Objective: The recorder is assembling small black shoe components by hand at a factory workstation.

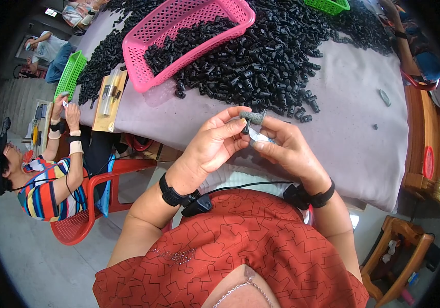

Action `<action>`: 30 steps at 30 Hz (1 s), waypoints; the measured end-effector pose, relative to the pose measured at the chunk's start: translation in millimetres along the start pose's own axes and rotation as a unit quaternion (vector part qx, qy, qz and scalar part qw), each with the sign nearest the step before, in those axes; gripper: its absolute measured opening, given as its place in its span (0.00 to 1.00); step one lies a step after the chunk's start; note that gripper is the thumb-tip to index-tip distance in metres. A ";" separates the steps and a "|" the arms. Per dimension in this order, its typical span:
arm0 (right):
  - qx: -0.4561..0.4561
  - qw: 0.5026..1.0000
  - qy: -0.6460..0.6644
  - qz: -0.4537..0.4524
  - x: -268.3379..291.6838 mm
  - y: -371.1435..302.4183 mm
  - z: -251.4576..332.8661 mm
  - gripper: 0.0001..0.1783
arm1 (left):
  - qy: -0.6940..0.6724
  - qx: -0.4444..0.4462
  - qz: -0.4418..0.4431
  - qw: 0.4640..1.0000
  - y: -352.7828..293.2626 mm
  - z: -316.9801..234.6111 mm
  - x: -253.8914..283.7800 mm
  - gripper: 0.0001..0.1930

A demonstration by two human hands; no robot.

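Observation:
My left hand point(210, 142) pinches a small black plastic piece point(246, 129) between thumb and fingers above the table's near edge. It looks like the cylindrical cord locks heaped nearby, though fingertips partly cover it. Against it, my right hand point(293, 149) grips a small pale, blade-like tool point(259, 136) between thumb and fingers. A grey, textured finger sleeve point(253, 117) sits on my right index finger and reaches across to the left fingertips. Just beyond both hands spreads a large heap of black cord-lock-like pieces point(261, 72).
A pink perforated basket point(140, 77) stands amid the heap, black pieces inside. Green baskets point(71, 77) are farther off. A yellow card package point(109, 100) lies left. Another grey sleeve point(384, 96) rests on the grey cloth point(353, 133). A co-worker point(55, 174) sits on a red chair at left.

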State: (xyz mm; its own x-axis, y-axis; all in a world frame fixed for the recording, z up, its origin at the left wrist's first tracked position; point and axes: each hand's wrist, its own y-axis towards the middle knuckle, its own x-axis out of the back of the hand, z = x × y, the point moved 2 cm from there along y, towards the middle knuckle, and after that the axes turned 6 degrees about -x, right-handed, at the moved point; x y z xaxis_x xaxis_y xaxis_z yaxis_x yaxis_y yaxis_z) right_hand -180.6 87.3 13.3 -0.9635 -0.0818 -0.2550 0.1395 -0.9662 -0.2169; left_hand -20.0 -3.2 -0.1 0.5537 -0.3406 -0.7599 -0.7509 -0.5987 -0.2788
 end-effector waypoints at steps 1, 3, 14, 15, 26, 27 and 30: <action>-0.002 1.000 0.011 0.004 -0.1 -0.6 1.9 0.25 | -0.001 -0.001 0.000 1.000 -0.2 0.1 -2.9 0.16; -0.004 1.000 0.021 0.007 1.5 -0.9 1.2 0.24 | -0.003 -0.002 0.000 1.000 -0.3 0.4 -3.4 0.15; 0.007 0.999 0.043 0.022 -0.1 -3.3 -2.2 0.28 | 0.005 -0.008 -0.003 1.000 2.1 3.8 -3.1 0.17; 0.002 0.999 0.036 0.021 -0.7 -3.2 -0.3 0.26 | 0.005 -0.008 -0.003 1.000 1.7 3.3 -1.6 0.17; -0.003 1.000 -0.008 0.003 1.8 1.2 3.1 0.26 | -0.007 0.011 0.026 1.000 0.8 -5.1 6.8 0.17; -0.003 1.000 -0.016 -0.002 1.1 0.3 2.8 0.26 | -0.004 0.005 0.026 1.000 1.3 -11.5 8.0 0.17; -0.014 1.000 0.007 -0.015 -0.8 -0.1 3.0 0.28 | 0.002 -0.072 0.028 0.997 7.6 -45.2 15.7 0.16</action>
State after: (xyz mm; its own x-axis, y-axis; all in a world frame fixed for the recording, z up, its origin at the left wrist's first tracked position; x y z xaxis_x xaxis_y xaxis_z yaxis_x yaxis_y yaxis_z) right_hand -180.5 86.8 16.3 -0.9641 -0.0485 -0.2611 0.1165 -0.9608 -0.2517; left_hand -0.7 -45.9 12.4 0.5136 -0.3797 -0.7695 -0.7213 -0.6767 -0.1475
